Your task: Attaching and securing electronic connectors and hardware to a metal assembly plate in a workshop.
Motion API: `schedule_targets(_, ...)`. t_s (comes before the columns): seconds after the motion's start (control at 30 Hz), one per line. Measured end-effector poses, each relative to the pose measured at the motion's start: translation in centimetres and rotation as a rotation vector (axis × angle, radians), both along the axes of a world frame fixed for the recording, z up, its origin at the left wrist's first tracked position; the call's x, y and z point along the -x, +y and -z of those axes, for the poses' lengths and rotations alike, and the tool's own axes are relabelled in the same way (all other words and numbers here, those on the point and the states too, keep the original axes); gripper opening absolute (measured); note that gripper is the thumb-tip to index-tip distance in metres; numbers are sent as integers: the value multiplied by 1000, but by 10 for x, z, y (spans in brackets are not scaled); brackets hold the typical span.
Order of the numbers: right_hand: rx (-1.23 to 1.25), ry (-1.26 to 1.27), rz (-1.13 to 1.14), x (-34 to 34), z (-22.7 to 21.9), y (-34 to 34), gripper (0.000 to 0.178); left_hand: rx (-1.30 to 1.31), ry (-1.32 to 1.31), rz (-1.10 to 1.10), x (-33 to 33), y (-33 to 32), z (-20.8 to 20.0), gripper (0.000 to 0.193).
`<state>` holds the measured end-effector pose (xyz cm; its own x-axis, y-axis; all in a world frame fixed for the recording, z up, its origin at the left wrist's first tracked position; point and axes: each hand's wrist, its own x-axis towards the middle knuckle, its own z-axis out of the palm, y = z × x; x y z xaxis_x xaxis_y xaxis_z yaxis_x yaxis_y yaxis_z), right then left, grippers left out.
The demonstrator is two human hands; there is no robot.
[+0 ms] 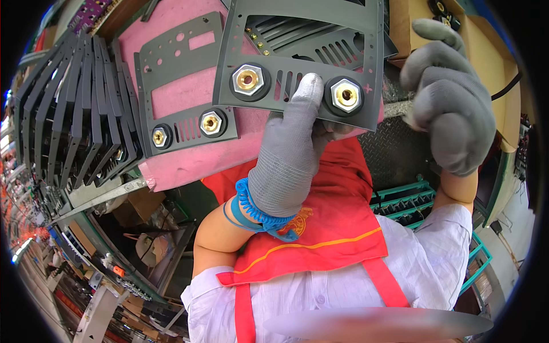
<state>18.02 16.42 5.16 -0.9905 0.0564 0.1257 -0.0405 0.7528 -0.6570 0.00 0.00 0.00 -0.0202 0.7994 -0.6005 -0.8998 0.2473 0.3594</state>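
Up at 12 o'clock, dark gray panel: held by its lower strip, with a large window above a row of narrow slots.
Hex fittings: a pair in silver with brass centers, on black washers, toward either end of that strip.
Left hand: gray-gloved, clamped on the panel's lower edge, thumb across the front between the fittings, other fingers mostly hidden behind.
Right hand: gray-gloved, at 2 o'clock, apart from the panel, fingers half curled; contents of the curl, if any, impossible to tell.
Second panel: between 10 and 11 o'clock, with matching fittings, lying on pink sheeting.
Panel stack: toward 10 o'clock, dark pieces standing in a tight row.
Cardboard box: just beyond the right hand.
Red apron: toward 5 o'clock, crossed by an orange stripe.
Teal rack: toward 4 o'clock.
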Motion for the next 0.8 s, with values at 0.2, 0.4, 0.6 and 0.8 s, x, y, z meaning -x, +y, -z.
schedule_targets(0.2,-78,158,182,46,12,-41,31,-318,1310,146,-12,-19,20,25)
schedule_targets(0.4,48,165,144,64,-4,-61,43,-84,776,-40,-6,-36,-12,28)
schedule_targets(0.6,-160,69,104,113,-33,-84,86,-361,890,-263,20,-69,-11,41)
schedule_targets(0.8,-321,73,51,161,-16,-90,74,-246,2016,15,75,-115,29,41)
